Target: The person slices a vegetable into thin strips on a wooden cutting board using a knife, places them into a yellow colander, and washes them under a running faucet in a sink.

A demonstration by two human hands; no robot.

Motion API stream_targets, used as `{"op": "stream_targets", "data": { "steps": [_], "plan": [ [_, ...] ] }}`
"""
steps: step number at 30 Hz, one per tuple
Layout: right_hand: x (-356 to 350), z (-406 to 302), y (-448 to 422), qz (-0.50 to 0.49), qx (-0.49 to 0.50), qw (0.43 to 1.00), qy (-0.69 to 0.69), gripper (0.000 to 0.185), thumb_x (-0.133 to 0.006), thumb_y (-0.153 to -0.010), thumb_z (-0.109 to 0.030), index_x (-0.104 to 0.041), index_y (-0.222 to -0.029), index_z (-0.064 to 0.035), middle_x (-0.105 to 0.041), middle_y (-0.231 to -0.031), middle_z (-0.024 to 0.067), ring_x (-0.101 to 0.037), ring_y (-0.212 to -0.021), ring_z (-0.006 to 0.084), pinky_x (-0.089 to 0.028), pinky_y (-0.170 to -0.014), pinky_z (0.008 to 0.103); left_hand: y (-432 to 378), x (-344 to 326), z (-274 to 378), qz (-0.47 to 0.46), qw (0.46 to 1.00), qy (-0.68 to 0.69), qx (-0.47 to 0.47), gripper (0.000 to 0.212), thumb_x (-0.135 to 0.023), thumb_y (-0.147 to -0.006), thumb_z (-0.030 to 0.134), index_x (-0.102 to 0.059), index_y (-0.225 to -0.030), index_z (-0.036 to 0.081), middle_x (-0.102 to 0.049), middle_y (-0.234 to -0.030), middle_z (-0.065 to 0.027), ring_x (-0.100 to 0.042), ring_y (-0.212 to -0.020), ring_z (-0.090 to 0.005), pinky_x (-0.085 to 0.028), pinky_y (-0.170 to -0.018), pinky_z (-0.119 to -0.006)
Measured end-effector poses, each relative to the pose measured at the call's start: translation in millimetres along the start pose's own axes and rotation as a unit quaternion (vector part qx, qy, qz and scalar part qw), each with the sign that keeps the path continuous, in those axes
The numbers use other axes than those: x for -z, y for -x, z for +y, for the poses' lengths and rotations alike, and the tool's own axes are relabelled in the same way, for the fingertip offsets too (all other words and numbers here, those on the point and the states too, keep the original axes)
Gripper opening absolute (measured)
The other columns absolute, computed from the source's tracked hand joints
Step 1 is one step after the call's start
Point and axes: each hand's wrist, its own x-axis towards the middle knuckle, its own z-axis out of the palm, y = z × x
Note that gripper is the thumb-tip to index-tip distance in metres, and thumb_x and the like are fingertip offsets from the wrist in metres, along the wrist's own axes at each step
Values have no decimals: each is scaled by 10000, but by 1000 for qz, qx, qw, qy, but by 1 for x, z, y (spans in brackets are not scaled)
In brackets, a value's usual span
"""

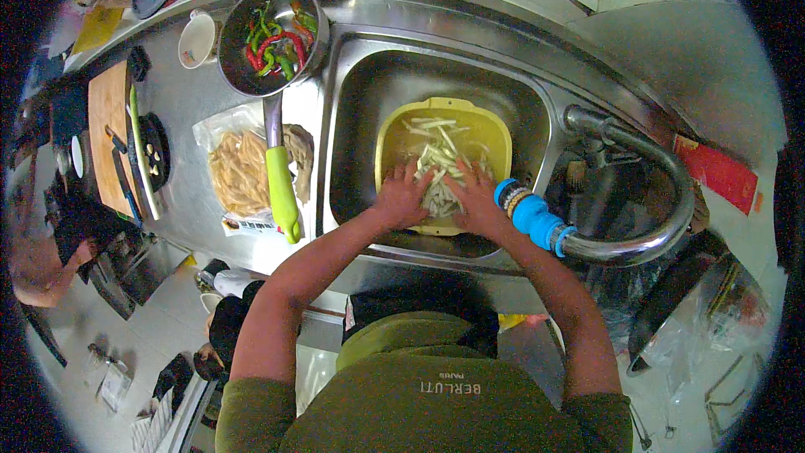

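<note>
A yellow plastic basin (381, 138) sits inside the stainless steel sink (352, 97). Pale green-white vegetable strips (440, 151) lie in it, apparently in water. My left hand (404, 196) reaches over the basin's near left side, its spread fingers touching the strips. Opposite it, my right hand (479, 200) has its fingers apart among the strips at the near right. Neither hand is closed around anything that I can make out, though some fingertips are partly hidden. Close to my right wrist is the blue spout end (534, 217) of the curved metal faucet (676, 201).
Left of the sink stand a saucepan (229, 66) holding red and green peppers, a bag of tan food pieces (238, 170) beneath its lime handle (283, 192), and a white cup (196, 41). Farther left are a wooden cutting board (104, 119) and a knife (122, 170). Another person's arm (47, 274) shows.
</note>
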Motion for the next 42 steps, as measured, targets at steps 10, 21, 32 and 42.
{"op": "stream_targets", "data": {
  "steps": [10, 21, 32, 42],
  "plan": [
    [-30, 18, -54, 76, -150, 975, 146, 526, -529, -644, -134, -388, -1148, -180, -408, -1102, 151, -458, -928, 328, -338, -801, 457, -62, -12, -2, -122, 981, 23, 147, 480, -568, -635, 158, -420, -1076, 39, -500, -971, -161, -504, -892, -259, -395, -726, -386],
    [36, 5, -54, 242, -146, 959, 35, 474, -563, -642, -145, -438, -1098, -176, -428, -1100, 129, -386, -1019, 341, -357, -828, 420, -62, 34, -18, 291, 954, -60, 31, 381, -512, -644, 99, -441, -1016, 62, -484, -956, -145, -522, -830, -279, -443, -647, -386],
    [19, -10, -2, -100, -19, 987, 122, 615, -575, -649, -179, -318, -1206, -233, -146, -1292, 171, -160, -1143, 445, -234, -886, 526, -2, 1, -17, 1, 992, -90, -86, 723, -553, -646, 280, -183, -1260, 187, -199, -1275, -170, -183, -1161, -385, -207, -939, -441],
    [-36, 33, -55, 178, -135, 957, -187, 207, -465, -741, -136, -540, -934, -138, -501, -865, 144, -500, -815, 289, -408, -684, 366, -55, -24, -20, 23, 991, -126, 40, 413, -453, -719, 112, -382, -1126, 90, -461, -1054, -156, -477, -924, -305, -340, -804, -445]
  ]
}}
